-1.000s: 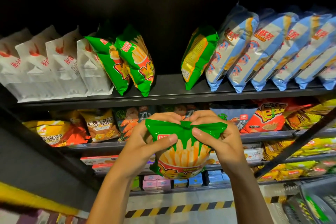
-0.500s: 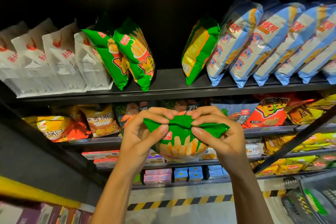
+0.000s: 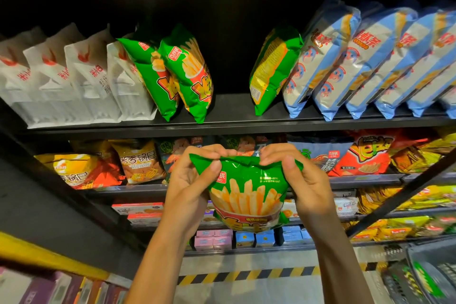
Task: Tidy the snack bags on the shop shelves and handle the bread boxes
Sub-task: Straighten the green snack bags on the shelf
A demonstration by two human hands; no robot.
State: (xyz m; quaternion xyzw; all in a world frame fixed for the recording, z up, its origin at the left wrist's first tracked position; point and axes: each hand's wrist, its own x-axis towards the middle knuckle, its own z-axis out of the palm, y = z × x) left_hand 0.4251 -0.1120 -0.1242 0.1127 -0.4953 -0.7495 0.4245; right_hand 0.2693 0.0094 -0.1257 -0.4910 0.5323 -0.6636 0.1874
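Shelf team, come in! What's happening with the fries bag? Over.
Left hand and right hand both pinch green fries bag by its top. Gap on top shelf open. Nothing blocking.

Two bare forearms rise from below, no sleeves, watch or bracelet showing up to the wrists. The left hand point(image 3: 190, 180) and right hand point(image 3: 306, 180) wear no gloves or rings; short, unpainted thumbnails show.
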